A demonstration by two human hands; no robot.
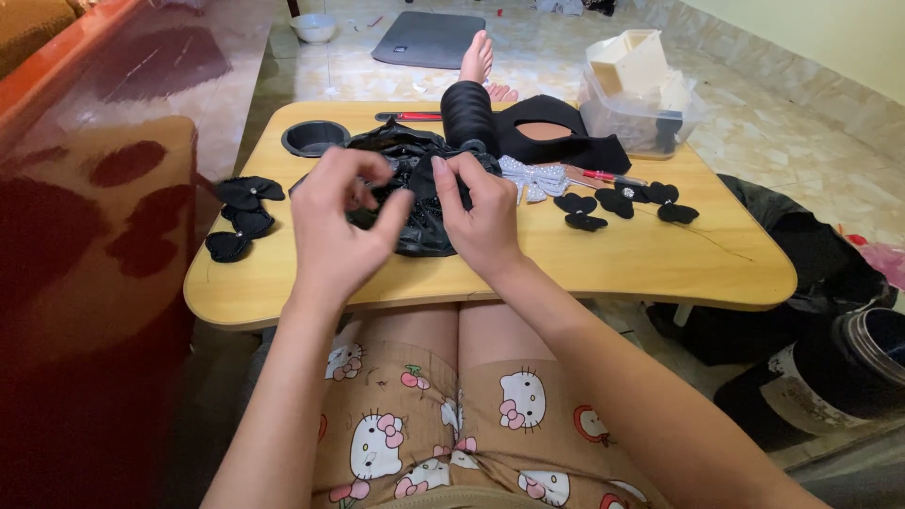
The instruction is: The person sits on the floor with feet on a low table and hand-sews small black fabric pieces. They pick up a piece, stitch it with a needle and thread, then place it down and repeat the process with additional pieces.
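At the bottom of the frame lie the person's lap and patterned shorts [443, 424], with both forearms reaching up toward the middle. The left hand [339, 226] sits just left of centre, its fingers curled and its thumb and forefinger pinching the near edge of a glossy black fabric bundle [415, 203]. The right hand [476, 212], just right of centre, has its fingertips pressed together, gripping the same bundle from the other side. The bundle rests on the wooden bench [641, 264], in the middle of the picture between the two hands.

At the left edge of the bench lie three finished black bows [243, 217], close together. Right of the hands lies a white sparkly bow [533, 179], touching the bundle, and further right a loose group of small black bow pieces [622, 203] and a red-handled tool [603, 175].

Behind the bundle, a round black cup recess [314, 138] sits in the upper left of the bench, a red pen-like tool [410, 116] at the far edge, a black fabric roll [467, 113] beside it, and a clear plastic box [641, 118] holding pale containers at the upper right. Beyond the bench, a bare foot [478, 58] rests on the tiled floor near a grey mat [429, 38] and a white bowl [313, 26].
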